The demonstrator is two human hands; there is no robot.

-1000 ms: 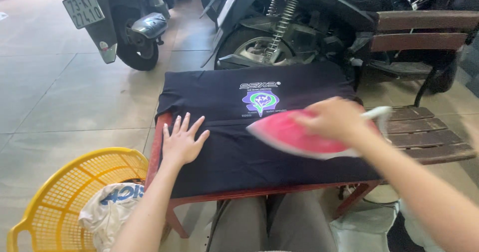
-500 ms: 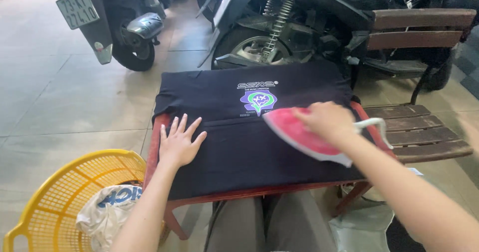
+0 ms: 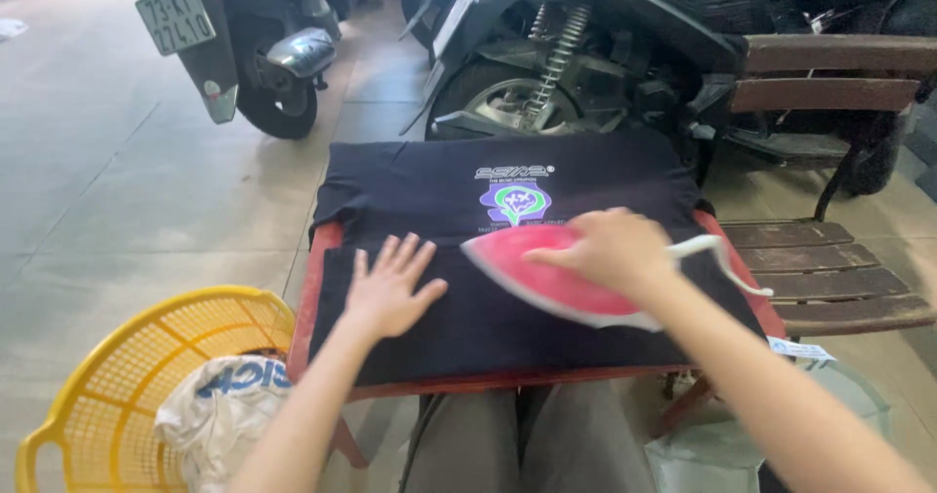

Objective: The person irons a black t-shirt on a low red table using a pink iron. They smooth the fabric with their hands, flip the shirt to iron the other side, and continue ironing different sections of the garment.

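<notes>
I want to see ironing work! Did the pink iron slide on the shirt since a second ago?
Yes. The pink iron under the right hand slid leftward across the dark shirt, from beside the printed logo to just below it, nearer the flat left hand.

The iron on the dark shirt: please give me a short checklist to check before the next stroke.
1. Right hand on the pink iron: ok, it covers the handle.
2. Left hand away from the iron: ok, flat on the dark shirt, apart from the tip, though the tip points toward it.
3. Shirt lying flat on the red board: ok where it shows.
4. Printed logo free of the iron: ok, the iron lies just below it.
5. White cord free: cannot tell, it runs off past the arm.
6. Iron heat: cannot tell.
</notes>
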